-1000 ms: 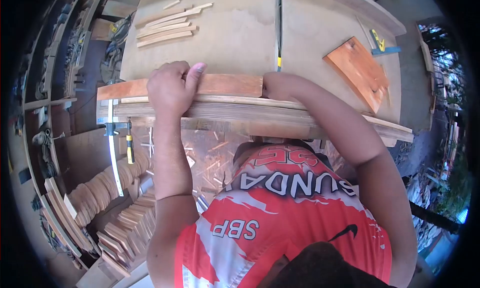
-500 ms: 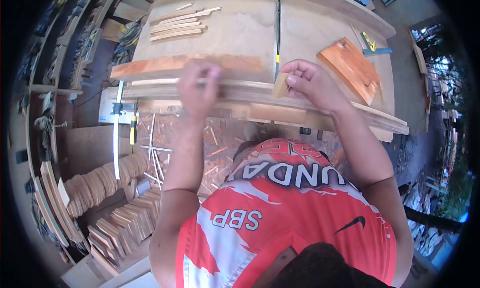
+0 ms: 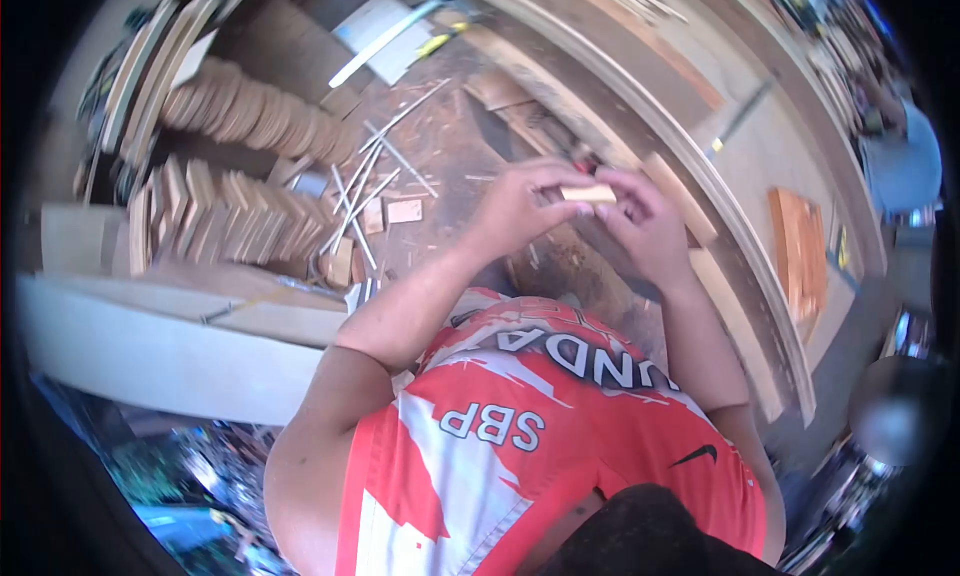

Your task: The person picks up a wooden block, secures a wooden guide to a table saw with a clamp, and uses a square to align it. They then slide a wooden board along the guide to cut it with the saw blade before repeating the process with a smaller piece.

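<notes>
A small pale wooden piece (image 3: 588, 194) is held between both hands, in front of the red and white shirt. My left hand (image 3: 522, 208) grips its left end between thumb and fingers. On the other end, the thumb and curled fingers of my right hand (image 3: 640, 219) are closed. Just behind the fingers shows a small red and dark object, too blurred to make out. Long stacked boards (image 3: 655, 116) run along the bench edge beyond and to the right of my hands.
An orange-brown board (image 3: 797, 251) lies on the bench at right. Round wooden pieces (image 3: 250, 111) and a row of flat slats (image 3: 225, 216) stand at left. Thin sticks (image 3: 375, 181) litter the floor. A person in light blue (image 3: 903, 161) appears at the upper right.
The view has turned, bringing the floor and left-side stacks higher in frame. My left hand, blurred and apart before, has come to the small wooden piece that my right hand was holding.
</notes>
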`<state>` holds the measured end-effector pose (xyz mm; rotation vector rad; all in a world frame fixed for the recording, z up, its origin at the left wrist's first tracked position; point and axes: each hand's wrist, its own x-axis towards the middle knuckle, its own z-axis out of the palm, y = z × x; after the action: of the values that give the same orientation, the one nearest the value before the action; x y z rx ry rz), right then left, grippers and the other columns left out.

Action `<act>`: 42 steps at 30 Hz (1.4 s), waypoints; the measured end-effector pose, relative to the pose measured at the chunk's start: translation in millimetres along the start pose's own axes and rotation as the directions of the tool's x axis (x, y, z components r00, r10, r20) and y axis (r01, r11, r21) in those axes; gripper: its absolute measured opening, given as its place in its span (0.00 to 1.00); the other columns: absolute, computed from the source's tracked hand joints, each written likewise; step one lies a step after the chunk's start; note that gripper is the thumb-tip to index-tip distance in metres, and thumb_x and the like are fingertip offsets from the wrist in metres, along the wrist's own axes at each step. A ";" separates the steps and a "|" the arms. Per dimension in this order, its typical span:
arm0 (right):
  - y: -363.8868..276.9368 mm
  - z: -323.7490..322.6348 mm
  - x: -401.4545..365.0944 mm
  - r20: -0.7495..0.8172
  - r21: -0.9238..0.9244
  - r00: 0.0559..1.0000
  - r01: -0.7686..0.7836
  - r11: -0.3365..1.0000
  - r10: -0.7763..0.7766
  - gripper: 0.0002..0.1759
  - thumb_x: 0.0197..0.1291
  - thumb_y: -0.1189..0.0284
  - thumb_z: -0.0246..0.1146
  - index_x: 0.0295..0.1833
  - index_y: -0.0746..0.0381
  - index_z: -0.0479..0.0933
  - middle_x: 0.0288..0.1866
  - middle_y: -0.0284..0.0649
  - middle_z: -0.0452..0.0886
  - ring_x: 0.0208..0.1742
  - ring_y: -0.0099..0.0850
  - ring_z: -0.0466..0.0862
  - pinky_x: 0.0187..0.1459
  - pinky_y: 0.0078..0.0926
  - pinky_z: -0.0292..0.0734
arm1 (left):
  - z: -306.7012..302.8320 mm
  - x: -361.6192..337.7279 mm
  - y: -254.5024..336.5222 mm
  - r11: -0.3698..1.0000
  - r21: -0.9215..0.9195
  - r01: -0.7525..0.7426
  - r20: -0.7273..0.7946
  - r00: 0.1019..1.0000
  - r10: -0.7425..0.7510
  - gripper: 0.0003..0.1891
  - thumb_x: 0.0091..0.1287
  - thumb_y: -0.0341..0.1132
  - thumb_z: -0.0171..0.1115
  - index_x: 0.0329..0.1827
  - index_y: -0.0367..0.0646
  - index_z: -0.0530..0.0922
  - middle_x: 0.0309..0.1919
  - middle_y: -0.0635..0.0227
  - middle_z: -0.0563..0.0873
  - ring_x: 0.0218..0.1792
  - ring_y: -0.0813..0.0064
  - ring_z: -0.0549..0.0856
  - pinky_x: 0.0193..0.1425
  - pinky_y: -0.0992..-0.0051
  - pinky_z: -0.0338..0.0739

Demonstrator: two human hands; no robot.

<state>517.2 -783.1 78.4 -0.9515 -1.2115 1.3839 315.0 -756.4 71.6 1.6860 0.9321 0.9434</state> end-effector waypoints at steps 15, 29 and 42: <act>49.8 376.1 244.0 0.712 -0.571 0.679 0.410 0.712 0.179 0.18 0.57 0.71 0.74 0.52 0.64 0.82 0.38 0.38 0.86 0.38 0.27 0.86 0.42 0.26 0.81 | -429.2 -179.8 -158.8 0.912 -0.243 0.331 -0.491 0.768 -0.410 0.13 0.63 0.21 0.69 0.50 0.33 0.79 0.47 0.62 0.87 0.48 0.77 0.86 0.55 0.77 0.80; -12.2 302.0 467.0 0.354 -0.885 0.935 0.323 0.336 0.034 0.13 0.61 0.61 0.69 0.36 0.61 0.82 0.29 0.44 0.83 0.33 0.45 0.84 0.36 0.38 0.77 | -613.5 178.0 -239.8 0.991 0.032 0.131 -0.050 0.990 -0.129 0.15 0.63 0.23 0.70 0.52 0.34 0.82 0.42 0.66 0.88 0.41 0.81 0.85 0.49 0.79 0.80; 62.7 252.5 697.1 -0.138 -0.985 0.988 -0.130 0.114 -0.069 0.13 0.55 0.67 0.69 0.44 0.61 0.80 0.42 0.50 0.86 0.46 0.51 0.85 0.47 0.47 0.80 | -551.3 517.4 -285.6 0.974 -0.211 0.078 0.567 0.821 0.057 0.11 0.64 0.27 0.70 0.48 0.37 0.80 0.42 0.68 0.88 0.42 0.83 0.85 0.49 0.79 0.79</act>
<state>144.6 -139.5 103.8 -1.9804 -2.0484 0.2115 -13.1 -19.5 21.2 1.6227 0.4077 0.4554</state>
